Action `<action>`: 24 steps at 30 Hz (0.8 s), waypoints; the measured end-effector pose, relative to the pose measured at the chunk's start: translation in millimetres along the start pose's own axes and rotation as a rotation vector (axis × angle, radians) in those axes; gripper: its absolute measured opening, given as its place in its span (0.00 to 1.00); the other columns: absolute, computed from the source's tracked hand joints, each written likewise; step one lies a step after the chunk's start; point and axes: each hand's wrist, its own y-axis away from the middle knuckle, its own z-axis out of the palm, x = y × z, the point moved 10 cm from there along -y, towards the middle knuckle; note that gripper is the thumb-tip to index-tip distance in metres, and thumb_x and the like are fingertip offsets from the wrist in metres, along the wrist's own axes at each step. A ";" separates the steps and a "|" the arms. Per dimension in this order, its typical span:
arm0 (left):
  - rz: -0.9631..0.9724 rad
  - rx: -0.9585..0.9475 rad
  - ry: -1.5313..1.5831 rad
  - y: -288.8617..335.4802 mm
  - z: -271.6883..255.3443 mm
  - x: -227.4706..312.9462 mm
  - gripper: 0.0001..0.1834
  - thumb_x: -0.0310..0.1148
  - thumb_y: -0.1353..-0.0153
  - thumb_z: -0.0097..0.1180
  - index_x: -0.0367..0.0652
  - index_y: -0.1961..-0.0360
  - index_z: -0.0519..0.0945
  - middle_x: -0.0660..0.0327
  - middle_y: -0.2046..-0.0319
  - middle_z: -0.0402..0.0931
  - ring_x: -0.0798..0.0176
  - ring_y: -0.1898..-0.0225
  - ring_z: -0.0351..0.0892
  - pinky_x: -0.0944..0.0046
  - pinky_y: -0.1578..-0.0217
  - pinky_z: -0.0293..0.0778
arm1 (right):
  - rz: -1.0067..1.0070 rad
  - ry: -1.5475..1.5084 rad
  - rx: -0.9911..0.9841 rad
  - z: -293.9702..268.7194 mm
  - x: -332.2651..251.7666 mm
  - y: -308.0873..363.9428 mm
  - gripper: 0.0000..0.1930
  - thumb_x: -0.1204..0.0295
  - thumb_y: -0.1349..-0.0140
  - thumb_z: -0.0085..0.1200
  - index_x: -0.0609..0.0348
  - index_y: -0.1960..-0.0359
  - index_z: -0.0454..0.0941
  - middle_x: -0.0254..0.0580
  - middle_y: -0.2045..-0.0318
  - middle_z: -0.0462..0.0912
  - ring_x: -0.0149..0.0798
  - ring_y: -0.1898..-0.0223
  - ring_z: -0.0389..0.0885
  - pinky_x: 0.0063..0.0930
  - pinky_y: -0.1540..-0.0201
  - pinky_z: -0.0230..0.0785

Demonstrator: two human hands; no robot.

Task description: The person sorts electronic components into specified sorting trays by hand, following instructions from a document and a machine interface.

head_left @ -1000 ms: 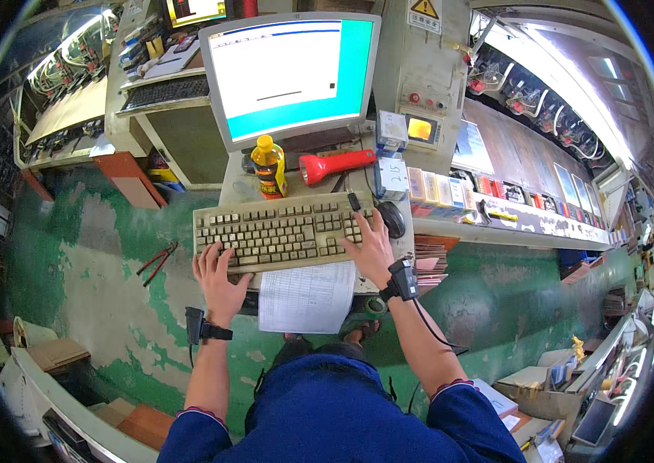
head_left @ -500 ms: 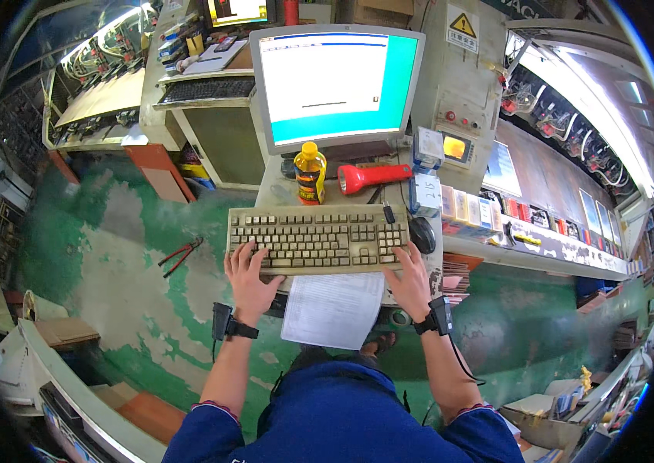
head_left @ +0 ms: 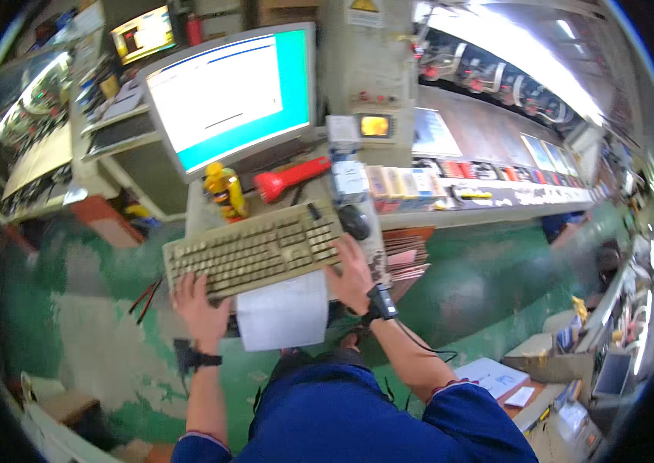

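Observation:
A beige keyboard (head_left: 257, 251) lies slanted at the front of a narrow desk. My left hand (head_left: 200, 309) rests at its near left corner, with fingers stretched over the lower keys and nothing held. At the number pad on the right end, my right hand (head_left: 352, 276) has its fingers extended and slightly apart, also holding nothing. Between the hands, a printed white sheet (head_left: 283, 312) hangs over the desk's front edge. Just beyond my right fingertips sits a black mouse (head_left: 354, 221). Behind the keyboard stands a lit monitor (head_left: 223, 92). The picture is somewhat blurred.
A yellow-capped bottle (head_left: 224, 190) and a red flashlight (head_left: 293, 178) stand and lie behind the keyboard. Small boxes (head_left: 350, 180) are stacked right of them. A long machine bed (head_left: 489, 135) runs along the right. Red-handled pliers (head_left: 146, 299) lie on the green floor at left.
My view has swung to the right and tilted, so the desk and its things appear farther left and slanted. Both hands stay at the keyboard.

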 end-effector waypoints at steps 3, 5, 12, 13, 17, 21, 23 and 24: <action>0.164 -0.114 0.051 -6.2 29.6 58.4 0.38 0.42 0.51 0.74 0.42 0.38 0.75 0.50 0.32 0.69 0.42 0.27 0.60 0.38 0.25 0.47 | 0.048 0.007 0.045 -11.1 10.0 3.3 0.31 0.70 0.38 0.65 0.67 0.35 0.70 0.65 0.32 0.68 0.66 0.33 0.69 0.51 0.32 0.67; 0.263 -0.178 0.062 -5.1 52.0 96.2 0.41 0.46 0.49 0.74 0.42 0.36 0.74 0.50 0.31 0.67 0.44 0.26 0.59 0.37 0.24 0.44 | 0.037 0.024 0.036 -5.0 13.6 4.7 0.32 0.70 0.38 0.65 0.66 0.34 0.68 0.64 0.31 0.68 0.65 0.32 0.69 0.51 0.32 0.66; 0.313 -0.190 0.094 -25.2 87.5 156.2 0.44 0.54 0.46 0.71 0.41 0.33 0.72 0.51 0.29 0.66 0.45 0.24 0.55 0.37 0.23 0.39 | 0.040 0.010 0.010 -3.3 6.9 6.0 0.32 0.70 0.38 0.66 0.65 0.34 0.68 0.63 0.31 0.68 0.65 0.32 0.68 0.51 0.33 0.66; 0.301 -0.209 0.073 -27.3 90.8 157.4 0.44 0.55 0.46 0.70 0.41 0.33 0.72 0.50 0.30 0.66 0.46 0.24 0.55 0.37 0.23 0.38 | 0.050 0.025 0.008 -4.0 8.6 6.5 0.32 0.70 0.38 0.66 0.65 0.34 0.68 0.63 0.31 0.68 0.65 0.32 0.68 0.51 0.33 0.66; 0.273 -0.220 0.075 -34.4 85.7 156.1 0.44 0.54 0.47 0.71 0.40 0.34 0.72 0.50 0.31 0.68 0.46 0.24 0.55 0.35 0.23 0.37 | 0.042 -0.011 0.022 -0.4 11.6 6.0 0.32 0.70 0.38 0.65 0.65 0.34 0.68 0.64 0.32 0.68 0.65 0.32 0.68 0.52 0.32 0.65; 0.297 -0.196 0.071 -34.7 84.9 154.4 0.44 0.52 0.49 0.73 0.41 0.34 0.73 0.51 0.32 0.69 0.46 0.23 0.54 0.35 0.23 0.37 | 0.076 0.008 -0.019 4.3 14.3 2.0 0.32 0.71 0.39 0.66 0.65 0.34 0.67 0.63 0.32 0.67 0.64 0.31 0.67 0.49 0.31 0.64; 0.297 -0.192 0.082 -34.8 84.6 153.3 0.44 0.52 0.49 0.73 0.42 0.34 0.73 0.52 0.31 0.69 0.46 0.23 0.54 0.35 0.23 0.37 | 0.098 0.023 -0.035 5.6 13.9 -0.1 0.31 0.71 0.40 0.66 0.65 0.35 0.68 0.64 0.31 0.67 0.65 0.31 0.67 0.49 0.31 0.64; 0.296 -0.185 0.092 -34.6 83.2 152.4 0.44 0.52 0.50 0.74 0.43 0.34 0.73 0.52 0.31 0.69 0.46 0.23 0.54 0.35 0.23 0.37 | 0.118 0.037 -0.050 5.1 10.5 -2.5 0.30 0.71 0.40 0.67 0.64 0.36 0.70 0.64 0.31 0.66 0.65 0.31 0.67 0.49 0.31 0.65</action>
